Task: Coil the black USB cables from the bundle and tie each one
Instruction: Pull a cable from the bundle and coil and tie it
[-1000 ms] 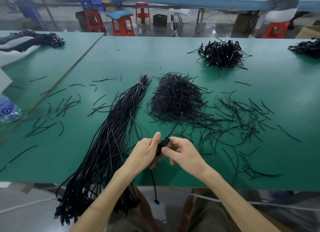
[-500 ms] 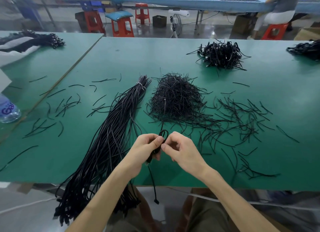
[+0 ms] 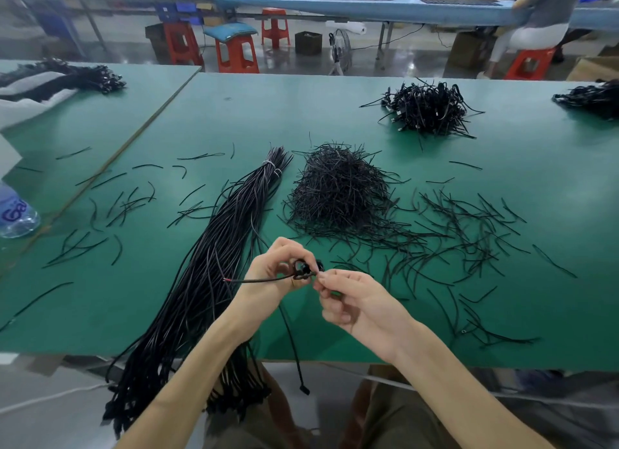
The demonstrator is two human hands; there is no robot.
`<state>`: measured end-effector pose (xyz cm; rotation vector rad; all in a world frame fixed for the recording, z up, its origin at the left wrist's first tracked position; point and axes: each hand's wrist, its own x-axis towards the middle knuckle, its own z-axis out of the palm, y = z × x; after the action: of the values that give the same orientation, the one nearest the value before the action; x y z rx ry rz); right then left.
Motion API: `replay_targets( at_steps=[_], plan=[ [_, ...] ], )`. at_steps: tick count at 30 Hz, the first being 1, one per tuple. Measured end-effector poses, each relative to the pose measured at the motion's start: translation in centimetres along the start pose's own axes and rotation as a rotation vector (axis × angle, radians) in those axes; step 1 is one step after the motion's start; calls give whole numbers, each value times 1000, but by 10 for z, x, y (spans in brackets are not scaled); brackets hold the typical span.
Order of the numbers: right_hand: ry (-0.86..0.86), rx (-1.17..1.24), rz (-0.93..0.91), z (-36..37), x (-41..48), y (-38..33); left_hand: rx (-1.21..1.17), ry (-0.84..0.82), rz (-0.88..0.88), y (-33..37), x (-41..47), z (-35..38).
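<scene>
The left hand grips the small coil, its loose end pointing left, while the right hand, close alongside, pinches the coil's right side.

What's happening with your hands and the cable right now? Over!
Left hand grips small cable coil. Right hand pinches thin strand at coil. Bundle lies left, not blocking.

At the left edge of the frame a clear plastic bottle carries purple lettering — only "Ga" is readable, the rest cut off.
</scene>
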<state>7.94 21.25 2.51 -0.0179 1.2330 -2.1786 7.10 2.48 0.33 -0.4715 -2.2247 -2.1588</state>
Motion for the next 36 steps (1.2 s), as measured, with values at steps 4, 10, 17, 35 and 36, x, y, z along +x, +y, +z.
replay_targets(
  at_steps=[4,10,17,35,36],
  plan=[
    [37,-65,-34,-5,0,-3,-159,-122,-92,0,-1,-15],
    [97,-509,-104,-6,0,-1,-124,-130,-325,8,8,-19],
    [179,-634,-147,-9,2,3,-10,-104,-332,11,11,-10],
    [118,106,-26,-12,-20,-4,-103,108,2,16,3,38],
    [124,124,-31,-13,-23,-4,-89,88,21,16,1,39]
  ],
)
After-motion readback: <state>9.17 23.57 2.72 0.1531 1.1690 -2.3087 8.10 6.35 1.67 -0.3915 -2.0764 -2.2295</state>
